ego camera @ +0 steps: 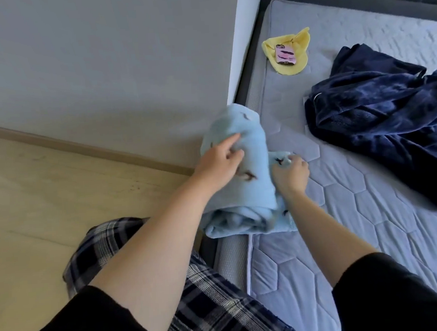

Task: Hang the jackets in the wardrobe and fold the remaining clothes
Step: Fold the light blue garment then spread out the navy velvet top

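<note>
On mattress (344, 208) edge: left hand (218, 165) presses blue garment (245, 189); right hand (290, 173) pinches it.

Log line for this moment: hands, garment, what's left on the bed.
left hand: rests on light-blue garment | right hand: pinches its edge | mattress: navy garment, yellow cloth unfolded

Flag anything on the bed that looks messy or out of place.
The navy garment lies crumpled and unfolded on the mattress. The blue bundle that both hands work on overhangs the mattress edge. A yellow cloth lies alone near the corner.
</note>
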Available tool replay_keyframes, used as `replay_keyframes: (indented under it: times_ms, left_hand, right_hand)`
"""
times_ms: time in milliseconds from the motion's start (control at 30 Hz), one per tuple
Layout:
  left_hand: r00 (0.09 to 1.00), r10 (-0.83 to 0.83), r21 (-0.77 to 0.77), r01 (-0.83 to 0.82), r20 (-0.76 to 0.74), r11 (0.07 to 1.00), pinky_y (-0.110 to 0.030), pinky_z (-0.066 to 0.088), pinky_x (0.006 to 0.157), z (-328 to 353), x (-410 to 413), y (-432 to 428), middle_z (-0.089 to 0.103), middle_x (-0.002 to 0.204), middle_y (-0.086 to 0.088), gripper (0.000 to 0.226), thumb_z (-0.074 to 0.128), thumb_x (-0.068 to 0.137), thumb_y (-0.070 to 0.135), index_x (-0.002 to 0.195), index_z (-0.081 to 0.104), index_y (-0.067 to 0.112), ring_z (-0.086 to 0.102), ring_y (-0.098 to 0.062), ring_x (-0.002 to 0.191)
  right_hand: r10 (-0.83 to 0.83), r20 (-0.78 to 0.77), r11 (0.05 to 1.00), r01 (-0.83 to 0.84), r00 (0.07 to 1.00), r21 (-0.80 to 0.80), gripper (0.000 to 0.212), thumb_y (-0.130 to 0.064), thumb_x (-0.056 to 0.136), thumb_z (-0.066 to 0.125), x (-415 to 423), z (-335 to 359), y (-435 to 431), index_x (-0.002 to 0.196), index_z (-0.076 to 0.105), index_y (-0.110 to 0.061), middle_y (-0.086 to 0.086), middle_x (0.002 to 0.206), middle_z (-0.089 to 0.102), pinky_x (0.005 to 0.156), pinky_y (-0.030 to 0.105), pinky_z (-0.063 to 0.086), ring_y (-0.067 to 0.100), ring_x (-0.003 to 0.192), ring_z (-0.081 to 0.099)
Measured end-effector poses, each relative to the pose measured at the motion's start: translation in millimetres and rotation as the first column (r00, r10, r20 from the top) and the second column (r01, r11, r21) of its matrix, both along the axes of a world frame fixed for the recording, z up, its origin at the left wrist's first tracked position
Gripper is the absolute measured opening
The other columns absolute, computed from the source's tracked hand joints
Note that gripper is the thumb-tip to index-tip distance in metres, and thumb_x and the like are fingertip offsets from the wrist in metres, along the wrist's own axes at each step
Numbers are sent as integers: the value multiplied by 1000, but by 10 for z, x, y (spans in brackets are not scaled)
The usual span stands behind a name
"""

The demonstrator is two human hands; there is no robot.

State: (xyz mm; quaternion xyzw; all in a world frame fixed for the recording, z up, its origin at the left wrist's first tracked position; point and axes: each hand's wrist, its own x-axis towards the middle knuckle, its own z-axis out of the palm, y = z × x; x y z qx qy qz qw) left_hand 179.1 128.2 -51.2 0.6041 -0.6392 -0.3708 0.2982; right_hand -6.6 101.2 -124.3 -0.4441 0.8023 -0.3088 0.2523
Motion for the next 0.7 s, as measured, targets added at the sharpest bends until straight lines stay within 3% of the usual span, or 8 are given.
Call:
replay_keyframes:
  times_ms: [67,100,233,333,400,500,600,700]
  left_hand:
    - [996,-93,-33,92,-20,995,-23,45,79,-47,-211,54,62,80,4,60,53,93,13,149,32,20,57,-10,74]
    - [994,-109,-64,109,14,992,-26,46,83,-77,-305,72,61,82,4,64,55,91,9,149,30,19,56,-10,76]
    - [960,64,-293,19,273,956,-37,38,98,-206,-453,25,48,129,-6,77,70,83,32,147,31,18,44,-25,119]
    - [906,41,-117,9,421,993,-52,18,112,-343,-504,2,6,159,-6,112,65,73,65,153,2,20,8,-26,145]
    - [879,-52,6,56,473,998,-58,8,113,-467,-581,22,-18,159,1,117,53,75,74,150,-19,21,-11,-22,147]
    - [873,-76,36,67,481,997,-60,4,113,-554,-592,17,-25,157,3,109,42,80,74,147,-27,21,-16,-21,146]
    - [912,-116,100,83,392,991,-56,-2,114,-517,-501,-44,-25,157,6,98,42,88,63,147,-26,24,-17,-17,146]
    - [997,-81,190,82,-12,978,-53,-1,117,-376,-397,-149,-9,161,5,70,36,99,43,152,-9,29,-7,-17,148]
  right_hand:
    - [-78,202,977,35,976,210,45,-33,89,54,-244,-18,-30,122,55,-3,12,119,59,82,31,43,26,102,55]
    - [-82,309,960,-8,947,280,47,-35,94,51,-326,-9,-44,126,54,-1,11,115,60,78,30,43,23,96,56]
    - [-146,717,939,-132,681,317,35,-45,93,51,-454,6,-45,106,63,-15,5,93,64,68,30,49,20,79,62]
    - [-29,862,922,-320,506,219,54,-64,89,44,-476,16,-38,85,75,-21,5,94,70,71,33,50,17,82,70]
    - [35,898,904,-398,439,159,67,-77,80,43,-486,106,-25,95,78,-22,8,111,71,77,35,54,20,100,69]
    - [74,886,863,-475,457,173,83,-78,55,69,-459,232,-12,112,71,-18,10,117,68,73,32,58,22,106,66]
    - [118,818,835,-502,563,225,75,-64,63,75,-384,337,-8,117,62,-13,9,106,72,71,30,56,21,97,70]
    - [138,695,894,-391,706,219,47,-39,82,68,-285,470,1,115,62,-8,8,90,75,60,28,55,21,80,72]
